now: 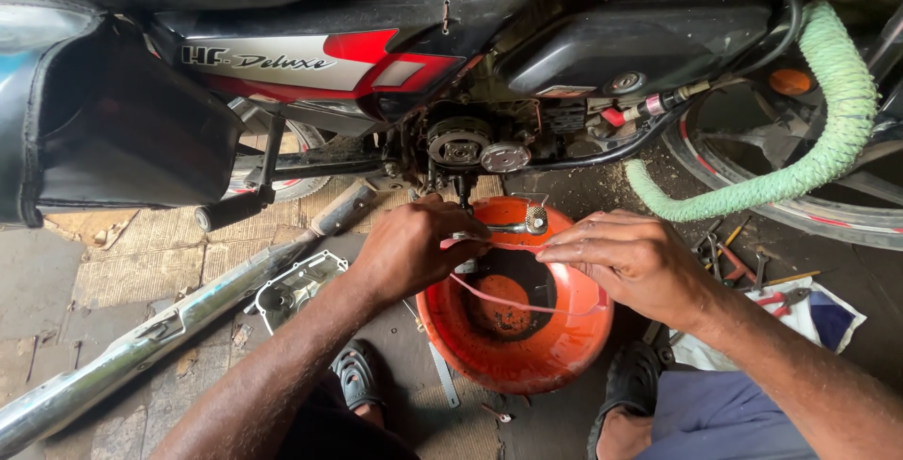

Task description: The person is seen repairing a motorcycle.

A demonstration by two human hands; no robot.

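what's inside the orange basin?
Inside the orange basin: a dark oily puddle, with a pink strip hanging across it. The hands cover the basin's upper rim and part of the inside.

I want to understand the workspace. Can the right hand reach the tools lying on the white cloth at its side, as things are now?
Probably yes. The tools lie on the white cloth just beside the right hand, with nothing between them. But that hand pinches a pink strip over the orange basin, so it must let go first.

Head view, close, steeply downward
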